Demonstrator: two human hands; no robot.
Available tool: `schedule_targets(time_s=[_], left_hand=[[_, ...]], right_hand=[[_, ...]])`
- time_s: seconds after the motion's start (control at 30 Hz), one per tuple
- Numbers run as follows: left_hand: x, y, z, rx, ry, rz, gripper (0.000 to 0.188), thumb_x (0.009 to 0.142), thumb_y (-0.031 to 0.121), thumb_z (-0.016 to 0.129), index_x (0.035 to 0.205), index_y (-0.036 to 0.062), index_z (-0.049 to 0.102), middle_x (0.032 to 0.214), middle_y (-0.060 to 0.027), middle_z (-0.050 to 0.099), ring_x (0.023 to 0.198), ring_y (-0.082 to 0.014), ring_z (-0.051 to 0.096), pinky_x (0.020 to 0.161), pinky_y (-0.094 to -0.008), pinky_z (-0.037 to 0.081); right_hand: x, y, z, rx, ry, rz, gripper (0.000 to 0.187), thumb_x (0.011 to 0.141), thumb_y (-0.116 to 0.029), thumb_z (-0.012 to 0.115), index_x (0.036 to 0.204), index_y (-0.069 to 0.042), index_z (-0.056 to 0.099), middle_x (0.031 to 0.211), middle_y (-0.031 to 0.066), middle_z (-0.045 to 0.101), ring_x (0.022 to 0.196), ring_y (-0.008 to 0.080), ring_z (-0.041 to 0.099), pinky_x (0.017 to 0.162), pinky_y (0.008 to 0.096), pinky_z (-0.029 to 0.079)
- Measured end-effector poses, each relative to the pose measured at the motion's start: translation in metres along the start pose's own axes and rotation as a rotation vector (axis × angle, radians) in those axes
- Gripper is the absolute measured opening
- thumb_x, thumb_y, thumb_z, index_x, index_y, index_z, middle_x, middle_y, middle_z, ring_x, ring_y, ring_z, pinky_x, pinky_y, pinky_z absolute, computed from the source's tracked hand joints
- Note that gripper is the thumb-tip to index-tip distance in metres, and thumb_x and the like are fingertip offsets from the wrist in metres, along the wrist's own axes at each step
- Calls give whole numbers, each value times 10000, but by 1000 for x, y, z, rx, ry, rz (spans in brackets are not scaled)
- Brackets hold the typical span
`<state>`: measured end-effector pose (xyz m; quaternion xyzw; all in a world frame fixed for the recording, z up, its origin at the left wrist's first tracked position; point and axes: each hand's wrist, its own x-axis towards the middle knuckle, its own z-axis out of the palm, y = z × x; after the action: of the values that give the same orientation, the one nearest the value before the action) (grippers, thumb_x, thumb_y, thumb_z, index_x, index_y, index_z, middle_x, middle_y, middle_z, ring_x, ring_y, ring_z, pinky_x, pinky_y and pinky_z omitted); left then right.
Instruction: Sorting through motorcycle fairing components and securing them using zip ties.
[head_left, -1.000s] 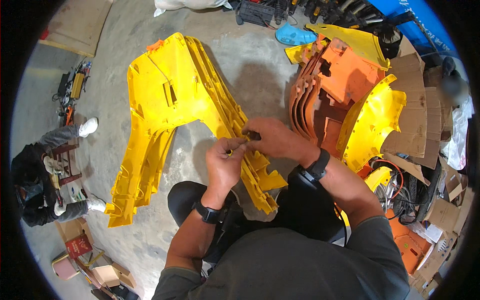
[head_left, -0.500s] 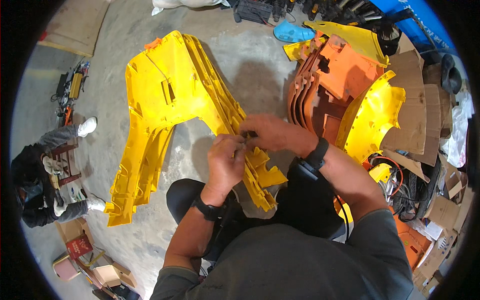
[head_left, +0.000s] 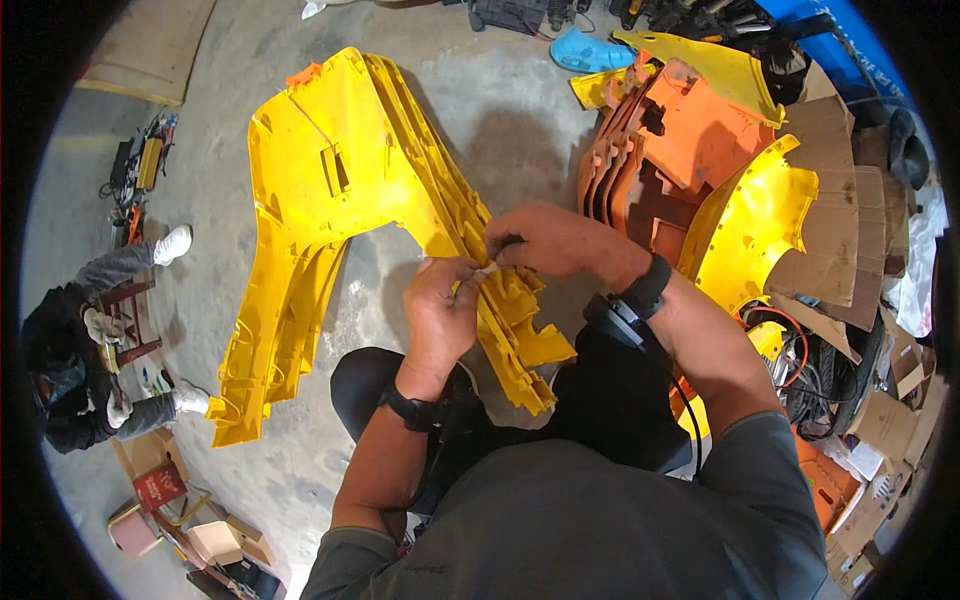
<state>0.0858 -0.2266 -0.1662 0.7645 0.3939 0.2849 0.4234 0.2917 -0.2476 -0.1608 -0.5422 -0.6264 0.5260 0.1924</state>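
Large yellow plastic panels (head_left: 330, 180) lie nested on the floor before me, forming an arch with two long legs. Over the right leg, my left hand (head_left: 442, 305) and my right hand (head_left: 555, 240) meet, fingertips pinched together. Between them shows a small pale strip (head_left: 486, 270), too small to name. My left thumb and forefinger close on its near end, and my right fingers, curled and partly hidden, close on the other side. Below the right hand, jagged yellow pieces (head_left: 530, 340) stick out from the panel leg, which reaches between my knees.
At the right stand stacked orange panels (head_left: 690, 130), a curved yellow panel (head_left: 750, 230) and cardboard (head_left: 820, 220). A blue object (head_left: 590, 52) lies behind them. On the left, another person (head_left: 80, 350) sits near tools (head_left: 145, 170). Open boxes (head_left: 215, 540) lie lower left.
My hands have drawn slightly apart, so the pale strip between the fingertips now shows. The view has shifted a little.
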Motion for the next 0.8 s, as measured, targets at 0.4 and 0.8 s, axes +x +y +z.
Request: schedule_targets(time_s=[0.4, 0.8], left_hand=[[7, 1, -6, 167, -95, 23, 120, 719, 26, 729, 729, 4, 611, 750, -147, 603, 709, -333, 583, 636, -389, 458], [-11, -34, -10, -265, -81, -436, 161, 835, 64, 707, 709, 30, 613, 654, 44, 529, 605, -53, 442, 538, -238, 374]], right_hand=[[-22, 1, 21, -78, 351, -65, 142, 829, -118, 589, 906, 1, 588, 867, 184, 593, 852, 389, 558, 730, 434, 446], [-34, 49, 18, 138, 474, 240, 220, 851, -179, 587, 914, 31, 598, 818, 185, 602, 770, 270, 591, 707, 363, 461]])
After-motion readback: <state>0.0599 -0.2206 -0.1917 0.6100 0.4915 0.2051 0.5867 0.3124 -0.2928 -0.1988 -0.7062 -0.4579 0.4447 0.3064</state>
